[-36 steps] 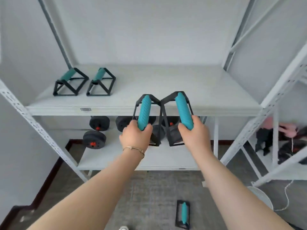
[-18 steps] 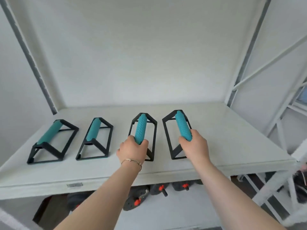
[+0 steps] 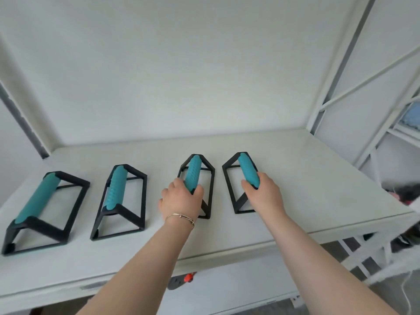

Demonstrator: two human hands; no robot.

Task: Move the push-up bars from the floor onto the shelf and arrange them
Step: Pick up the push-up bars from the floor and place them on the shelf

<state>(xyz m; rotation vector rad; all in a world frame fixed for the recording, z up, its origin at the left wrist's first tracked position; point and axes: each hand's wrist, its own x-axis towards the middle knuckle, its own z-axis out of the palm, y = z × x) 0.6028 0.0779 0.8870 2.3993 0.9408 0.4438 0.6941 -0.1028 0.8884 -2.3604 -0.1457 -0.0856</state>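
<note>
Fingers (image 3: pixel 195 189) of the left hand (image 3: pixel 179 198) wrap the near end of the third push-up bar (image 3: pixel 193 171); right hand (image 3: pixel 263 194) clasps the fourth push-up bar (image 3: pixel 247 169) likewise — both frames resting on the white shelf (image 3: pixel 295 178). Teal grips run front to back, far ends leaning slightly toward each other. Left of the left-hand fingers, two more bars (image 3: pixel 116 187) stand free — same long axis, pointing toward the back wall.
</note>
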